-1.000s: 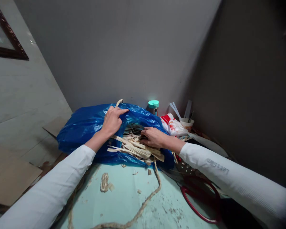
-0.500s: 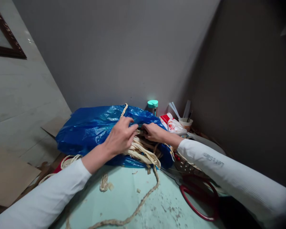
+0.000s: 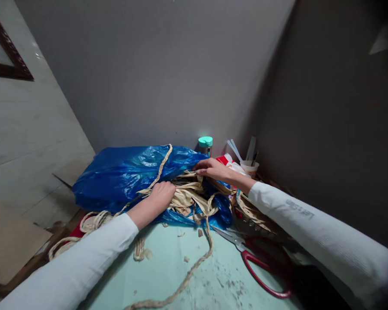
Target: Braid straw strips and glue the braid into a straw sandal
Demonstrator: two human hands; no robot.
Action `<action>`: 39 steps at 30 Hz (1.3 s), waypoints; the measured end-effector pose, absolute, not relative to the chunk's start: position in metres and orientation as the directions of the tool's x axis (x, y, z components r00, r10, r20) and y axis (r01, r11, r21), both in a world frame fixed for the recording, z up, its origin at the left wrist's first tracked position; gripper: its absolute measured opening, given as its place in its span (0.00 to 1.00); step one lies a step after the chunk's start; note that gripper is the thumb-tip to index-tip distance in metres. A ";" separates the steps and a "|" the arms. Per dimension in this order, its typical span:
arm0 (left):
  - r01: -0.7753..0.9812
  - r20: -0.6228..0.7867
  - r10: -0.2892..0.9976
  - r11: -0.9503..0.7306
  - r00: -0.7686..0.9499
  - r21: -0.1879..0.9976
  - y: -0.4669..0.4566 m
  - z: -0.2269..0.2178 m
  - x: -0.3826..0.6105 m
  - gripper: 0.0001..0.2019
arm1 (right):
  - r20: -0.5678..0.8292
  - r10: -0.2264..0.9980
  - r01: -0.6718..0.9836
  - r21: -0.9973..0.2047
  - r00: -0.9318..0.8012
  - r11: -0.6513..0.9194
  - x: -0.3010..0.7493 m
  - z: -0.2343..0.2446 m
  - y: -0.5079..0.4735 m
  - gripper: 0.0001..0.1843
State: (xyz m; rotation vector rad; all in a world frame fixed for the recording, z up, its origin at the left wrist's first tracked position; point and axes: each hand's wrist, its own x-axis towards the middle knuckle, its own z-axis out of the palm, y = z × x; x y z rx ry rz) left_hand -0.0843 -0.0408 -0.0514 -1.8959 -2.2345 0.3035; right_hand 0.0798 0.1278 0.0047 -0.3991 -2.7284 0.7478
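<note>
Two hands at the mouth of a blue bag of dry strips

The left hand (image 3: pixel 162 194) and the right hand (image 3: pixel 213 168) are apart, both at the mouth of a blue plastic bag (image 3: pixel 113 176), which lies on the pale green surface (image 3: pixel 161 271) against the grey wall. Pale dry strips (image 3: pixel 184 200) spill from the bag towards the near side. The left hand rests on them with curled fingers; whether it grips any is hidden. The right hand reaches over the far side of the strips, its fingers stretched out beside the bag's edge; its hold cannot be made out.

A braided cord (image 3: pixel 163 165) runs across the bag down to the left hand. A twisted cord (image 3: pixel 194 271) trails from the strips over the surface. Red-handled scissors (image 3: pixel 255 269) lie at the right, tips near the bag. Behind are a turquoise-lidded jar (image 3: pixel 205 143) and a cup (image 3: pixel 251 169).
</note>
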 end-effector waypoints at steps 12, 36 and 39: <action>0.917 -0.078 0.976 0.164 -0.205 -0.363 -0.028 -0.047 -0.065 0.18 | 0.338 0.284 0.103 -0.466 -0.897 0.879 0.087 0.011 0.130 0.11; 0.967 0.001 0.995 0.096 -0.098 -0.236 -0.030 -0.060 -0.068 0.18 | 0.334 0.371 0.247 -0.359 -0.866 0.900 0.120 0.020 0.142 0.14; 0.977 -0.016 0.994 0.107 -0.112 -0.182 -0.028 -0.059 -0.071 0.18 | 0.279 0.285 0.212 -0.266 -0.917 0.941 0.114 0.015 0.134 0.12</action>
